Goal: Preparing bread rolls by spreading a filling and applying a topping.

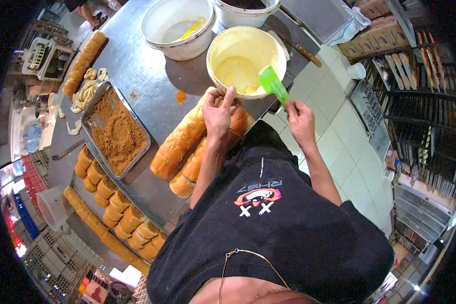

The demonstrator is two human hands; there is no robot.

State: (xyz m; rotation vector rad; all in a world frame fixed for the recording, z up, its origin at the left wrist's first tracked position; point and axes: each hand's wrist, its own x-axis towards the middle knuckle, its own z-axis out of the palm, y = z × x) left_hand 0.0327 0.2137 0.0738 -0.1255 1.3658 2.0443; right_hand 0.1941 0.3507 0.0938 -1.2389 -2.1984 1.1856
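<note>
Two hands at the cream bowl

Left hand fingers curled, pinching the long bread loaf just below the cream bowl, likely steadying it. Right hand closed around a green spatula, blade over the bowl rim, handy for spreading.

On the worktop, two long bread loaves lie side by side at the near edge, under the left hand. Just beyond them stands a tub of cream, with the spatula in the right hand at its right rim. Two more tubs stand farther back. Left of the loaves lies a tray of crumbs; nearer and left of that, a tray of cut bread pieces. Racks stand at the right, off the worktop.
</note>
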